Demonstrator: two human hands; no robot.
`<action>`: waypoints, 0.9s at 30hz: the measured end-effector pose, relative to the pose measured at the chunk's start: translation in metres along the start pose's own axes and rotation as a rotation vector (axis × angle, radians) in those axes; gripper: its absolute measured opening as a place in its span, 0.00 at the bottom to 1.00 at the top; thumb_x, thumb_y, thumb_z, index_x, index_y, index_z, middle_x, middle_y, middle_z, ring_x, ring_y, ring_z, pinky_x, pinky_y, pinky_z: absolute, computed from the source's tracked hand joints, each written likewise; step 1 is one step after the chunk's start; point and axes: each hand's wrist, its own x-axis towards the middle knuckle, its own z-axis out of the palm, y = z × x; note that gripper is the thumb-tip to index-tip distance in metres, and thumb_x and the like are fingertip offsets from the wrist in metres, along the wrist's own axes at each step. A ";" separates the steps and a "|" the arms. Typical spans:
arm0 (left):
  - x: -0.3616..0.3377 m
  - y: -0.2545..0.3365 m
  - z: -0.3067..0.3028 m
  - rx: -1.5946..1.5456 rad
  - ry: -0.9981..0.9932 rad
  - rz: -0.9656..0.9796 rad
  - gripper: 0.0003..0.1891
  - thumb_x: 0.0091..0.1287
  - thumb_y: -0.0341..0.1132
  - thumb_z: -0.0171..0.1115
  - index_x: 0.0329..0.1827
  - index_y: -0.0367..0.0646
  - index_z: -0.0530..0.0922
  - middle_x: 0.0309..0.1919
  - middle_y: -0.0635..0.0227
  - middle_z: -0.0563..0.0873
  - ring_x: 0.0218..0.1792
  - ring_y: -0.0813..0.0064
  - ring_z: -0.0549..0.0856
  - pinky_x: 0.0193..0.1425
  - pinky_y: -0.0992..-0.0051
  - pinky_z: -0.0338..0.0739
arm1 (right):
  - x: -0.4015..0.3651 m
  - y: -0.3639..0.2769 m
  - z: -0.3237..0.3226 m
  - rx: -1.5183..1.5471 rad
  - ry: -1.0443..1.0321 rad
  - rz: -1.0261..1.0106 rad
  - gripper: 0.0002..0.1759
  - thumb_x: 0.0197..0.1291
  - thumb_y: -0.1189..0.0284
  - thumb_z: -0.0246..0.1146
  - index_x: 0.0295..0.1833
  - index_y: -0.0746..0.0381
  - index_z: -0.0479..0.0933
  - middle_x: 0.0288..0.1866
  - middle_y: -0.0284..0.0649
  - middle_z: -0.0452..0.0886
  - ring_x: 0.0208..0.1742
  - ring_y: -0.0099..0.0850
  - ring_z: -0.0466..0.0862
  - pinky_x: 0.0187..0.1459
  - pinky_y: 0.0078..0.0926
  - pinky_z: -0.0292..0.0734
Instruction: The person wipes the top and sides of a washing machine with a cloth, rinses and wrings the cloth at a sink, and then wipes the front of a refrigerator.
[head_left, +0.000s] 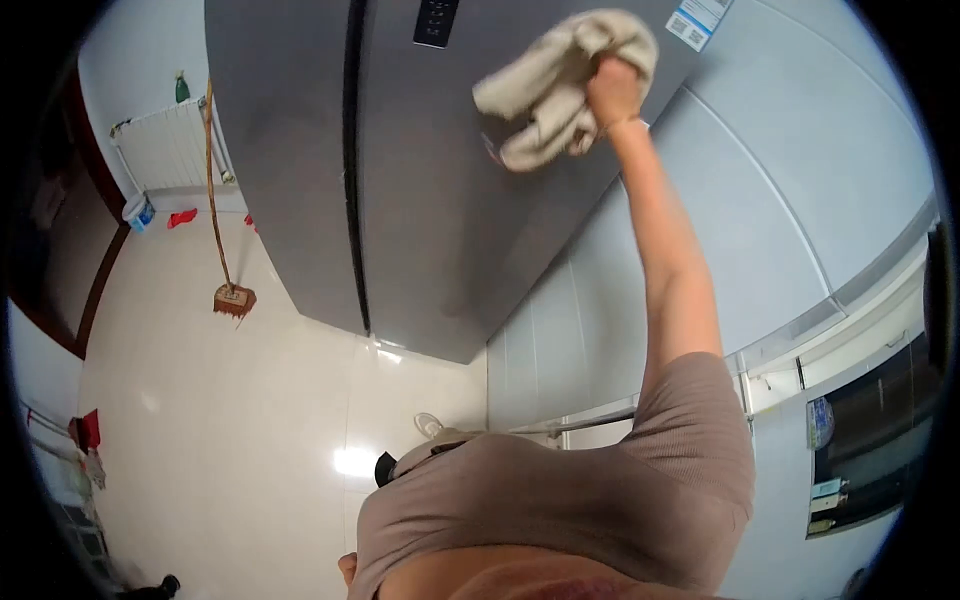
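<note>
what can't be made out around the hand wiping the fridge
Head view:
- right hand: grip buried in the cloth.
- fridge display: cut by the top edge, too small to read.
- sticker: print too small.
- left hand: only a sliver past the shirt at the bottom edge; grip unclear.

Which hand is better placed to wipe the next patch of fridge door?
Right. The right hand grips the cloth, raised against the fridge door; the left hand cannot be made out in view.

Right hand [613, 92]: raised, gripping a bunched beige cloth [555, 85]
Cloth: pressed against the grey fridge door [440, 200]
Broom [232, 298]: upright, left of the fridge
</note>
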 end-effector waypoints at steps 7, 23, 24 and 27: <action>0.050 0.015 -0.047 -0.239 0.047 -0.056 0.14 0.56 0.38 0.51 0.20 0.38 0.76 0.23 0.58 0.82 0.27 0.66 0.81 0.31 0.66 0.75 | 0.125 0.110 -0.073 -0.146 0.501 0.223 0.20 0.53 0.70 0.52 0.53 0.63 0.70 0.47 0.58 0.75 0.49 0.46 0.75 0.55 0.38 0.65; 0.092 0.064 -0.107 -0.586 0.146 -0.268 0.14 0.56 0.39 0.51 0.22 0.38 0.78 0.24 0.58 0.82 0.31 0.64 0.82 0.36 0.65 0.75 | 0.010 0.206 -0.067 -0.425 0.142 0.122 0.16 0.53 0.69 0.53 0.48 0.60 0.73 0.46 0.53 0.76 0.48 0.46 0.77 0.52 0.36 0.68; 0.091 0.060 -0.103 -0.571 0.154 -0.275 0.14 0.56 0.39 0.51 0.22 0.38 0.78 0.24 0.58 0.82 0.31 0.64 0.82 0.36 0.65 0.75 | -0.009 0.203 -0.052 -0.418 0.076 0.110 0.16 0.53 0.69 0.53 0.48 0.60 0.73 0.45 0.53 0.77 0.47 0.46 0.77 0.51 0.36 0.69; 0.085 0.034 -0.081 -0.513 0.191 -0.283 0.14 0.56 0.39 0.51 0.23 0.38 0.78 0.25 0.57 0.83 0.32 0.63 0.82 0.37 0.65 0.75 | -0.066 0.185 -0.004 -0.369 -0.148 0.068 0.15 0.53 0.69 0.53 0.47 0.60 0.74 0.45 0.52 0.77 0.47 0.46 0.77 0.51 0.36 0.69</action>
